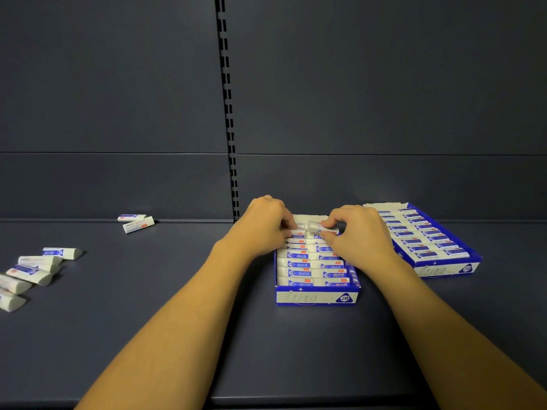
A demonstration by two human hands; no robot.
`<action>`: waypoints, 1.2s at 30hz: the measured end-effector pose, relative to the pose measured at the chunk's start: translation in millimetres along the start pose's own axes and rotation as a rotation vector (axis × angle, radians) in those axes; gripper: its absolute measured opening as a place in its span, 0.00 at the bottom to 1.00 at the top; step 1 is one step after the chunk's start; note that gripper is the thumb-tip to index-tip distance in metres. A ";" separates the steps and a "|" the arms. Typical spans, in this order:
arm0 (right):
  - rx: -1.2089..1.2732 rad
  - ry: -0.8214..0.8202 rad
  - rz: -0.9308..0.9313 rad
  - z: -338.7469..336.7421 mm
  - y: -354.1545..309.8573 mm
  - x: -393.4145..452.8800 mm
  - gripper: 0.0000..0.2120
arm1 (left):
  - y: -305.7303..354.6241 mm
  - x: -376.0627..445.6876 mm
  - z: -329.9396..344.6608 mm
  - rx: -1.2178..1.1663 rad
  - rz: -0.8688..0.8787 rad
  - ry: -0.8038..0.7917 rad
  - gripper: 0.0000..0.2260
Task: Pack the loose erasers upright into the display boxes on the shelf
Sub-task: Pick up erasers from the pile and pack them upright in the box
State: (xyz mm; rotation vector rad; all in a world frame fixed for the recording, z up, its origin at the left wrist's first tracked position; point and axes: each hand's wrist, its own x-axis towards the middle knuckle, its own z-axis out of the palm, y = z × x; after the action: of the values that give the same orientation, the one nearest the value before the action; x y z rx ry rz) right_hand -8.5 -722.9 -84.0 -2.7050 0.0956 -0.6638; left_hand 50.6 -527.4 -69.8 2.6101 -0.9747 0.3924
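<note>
A blue and white display box (316, 298) stands on the shelf in front of me, holding two rows of upright white erasers with blue sleeves. My right hand (358, 232) pinches one eraser (316, 226) over the far end of the right row. My left hand (265, 223) has its fingers curled down on the erasers at the far end of the left row. A second box (444, 269), full of erasers, sits at an angle to the right. Several loose erasers (32, 273) lie at the far left, and two more erasers (136, 222) lie by the back wall.
The dark shelf surface (177, 276) stretches between the loose erasers and the boxes. A slotted metal upright (229, 113) runs up the back panel just behind the near box. The shelf's front edge (296, 402) is close to me.
</note>
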 end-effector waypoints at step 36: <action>-0.081 -0.078 -0.099 -4.8 -3.7 -0.9 0.08 | -7.0 -4.4 -3.1 -0.059 -0.054 0.049 0.07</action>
State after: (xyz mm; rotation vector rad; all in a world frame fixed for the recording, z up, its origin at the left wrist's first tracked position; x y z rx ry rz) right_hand -11.6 -720.8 -79.1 -2.8252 -0.0324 -0.5936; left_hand 51.6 -518.7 -70.0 2.5557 -0.8852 0.4059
